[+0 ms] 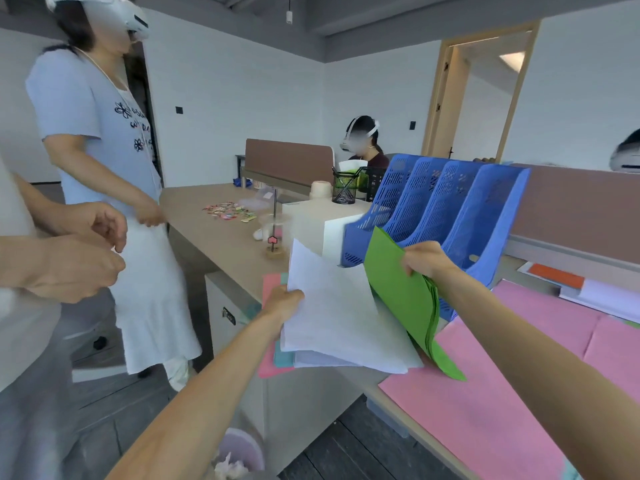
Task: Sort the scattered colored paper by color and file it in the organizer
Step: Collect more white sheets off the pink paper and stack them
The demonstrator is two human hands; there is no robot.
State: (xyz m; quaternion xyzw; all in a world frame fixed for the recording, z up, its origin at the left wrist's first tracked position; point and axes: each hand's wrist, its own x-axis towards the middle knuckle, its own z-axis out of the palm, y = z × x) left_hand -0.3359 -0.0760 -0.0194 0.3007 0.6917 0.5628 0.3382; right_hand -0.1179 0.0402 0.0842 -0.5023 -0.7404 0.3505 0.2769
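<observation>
My right hand grips a stack of green paper by its upper edge, held tilted in front of the blue organizer, which has several upright slots. My left hand holds the left edge of a stack of white paper, lifted over the desk corner. Pink and teal sheets lie under the white stack. Large pink sheets are spread on the desk to the right, below my right arm.
A white box stands left of the organizer, with a plastic cup and straw, a mesh pen holder and small colourful bits beyond. Orange and white paper lies far right. Two people stand at left; a bin sits below.
</observation>
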